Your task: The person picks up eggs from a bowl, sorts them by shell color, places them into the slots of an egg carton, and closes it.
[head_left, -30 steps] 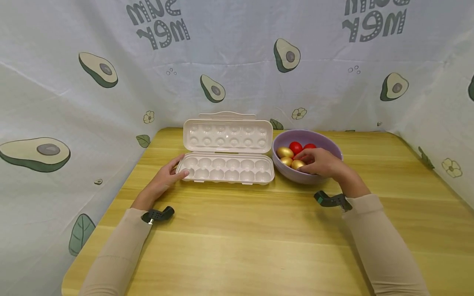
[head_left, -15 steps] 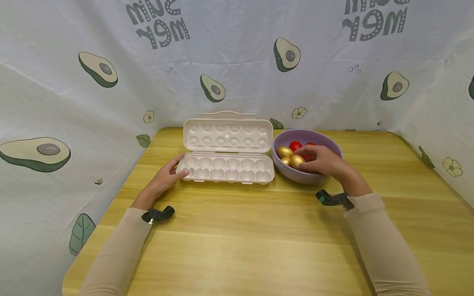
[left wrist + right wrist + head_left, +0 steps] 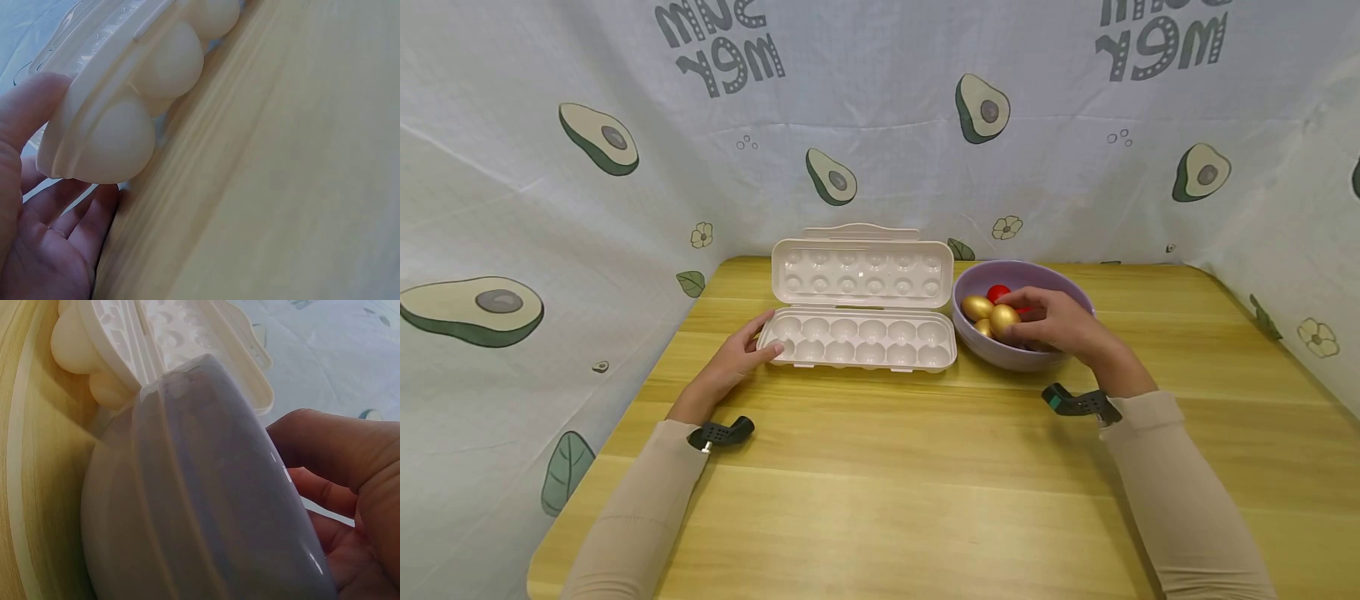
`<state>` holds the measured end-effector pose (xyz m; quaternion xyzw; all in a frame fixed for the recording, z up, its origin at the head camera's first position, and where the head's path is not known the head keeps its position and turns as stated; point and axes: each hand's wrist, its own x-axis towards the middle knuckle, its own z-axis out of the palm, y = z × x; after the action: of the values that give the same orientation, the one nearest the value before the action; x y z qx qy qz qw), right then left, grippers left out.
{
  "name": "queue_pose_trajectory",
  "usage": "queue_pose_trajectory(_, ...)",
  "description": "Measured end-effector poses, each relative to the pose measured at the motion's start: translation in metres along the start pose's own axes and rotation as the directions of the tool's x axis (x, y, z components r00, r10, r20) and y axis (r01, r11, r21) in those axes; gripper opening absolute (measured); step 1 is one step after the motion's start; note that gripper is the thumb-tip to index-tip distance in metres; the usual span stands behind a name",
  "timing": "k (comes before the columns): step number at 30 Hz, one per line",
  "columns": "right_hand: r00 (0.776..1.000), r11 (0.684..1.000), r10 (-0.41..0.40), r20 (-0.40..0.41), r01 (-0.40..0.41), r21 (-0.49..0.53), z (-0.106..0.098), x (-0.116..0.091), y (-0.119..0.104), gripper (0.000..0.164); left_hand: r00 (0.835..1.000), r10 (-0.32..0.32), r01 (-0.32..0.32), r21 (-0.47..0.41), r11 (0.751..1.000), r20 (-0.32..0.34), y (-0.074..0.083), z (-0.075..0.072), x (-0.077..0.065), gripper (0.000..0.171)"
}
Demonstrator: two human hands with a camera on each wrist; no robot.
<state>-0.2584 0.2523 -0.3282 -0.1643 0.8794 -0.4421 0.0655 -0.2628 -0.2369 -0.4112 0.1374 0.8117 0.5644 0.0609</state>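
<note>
An opened cream plastic egg carton [image 3: 856, 364] lies with its lid [image 3: 862, 272] folded back and its cups bare. My left hand [image 3: 735, 360] holds the carton's left end, thumb over the rim and fingers below the edge in the left wrist view. To the right stands a purple bowl [image 3: 1075, 292] of golden and red eggs. Inside it, my right hand [image 3: 1060, 321] pinches a golden egg [image 3: 1003, 318] between thumb and fingers, raised over the others. The right wrist view shows the bowl's side [image 3: 181, 506] hiding the fingertips and that egg.
Another golden egg [image 3: 977, 307] and a red egg [image 3: 997, 292] show in the bowl, near its left wall. The bowl stands right beside the carton on a wooden table [image 3: 880, 467]. A printed cloth [image 3: 895, 117] hangs behind and at the sides.
My right hand has taken hold of a golden egg in the bowl and lifted it slightly. The left hand has stayed at the carton's end.
</note>
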Motion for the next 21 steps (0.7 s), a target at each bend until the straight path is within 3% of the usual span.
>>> queue_pose_trajectory(4, 1.000, 0.999, 0.022, -0.002, -0.022, 0.046, 0.000, -0.001, -0.003, 0.043, 1.000, 0.008, -0.008, -0.006, 1.000, 0.000, -0.001, 0.000, 0.000, 0.072)
queue_pose_trajectory(8, 1.000, 0.999, 0.004, -0.015, -0.003, 0.050, -0.002, 0.005, 0.013, 0.046, 1.000, 0.006, -0.006, 0.000, 1.000, 0.002, 0.002, 0.001, -0.001, 0.070)
queue_pose_trajectory(17, 0.998, 0.993, -0.024, -0.055, 0.030, 0.116, -0.001, 0.005, 0.014, 0.047, 1.000, 0.013, -0.012, -0.038, 0.999, 0.023, 0.027, 0.005, -0.011, 0.068)
queue_pose_trajectory(21, 0.997, 0.992, -0.020, -0.076, 0.030, 0.126, -0.001, 0.005, 0.013, 0.048, 1.000, 0.019, -0.018, -0.029, 0.999, 0.018, 0.022, 0.004, -0.009, 0.068)
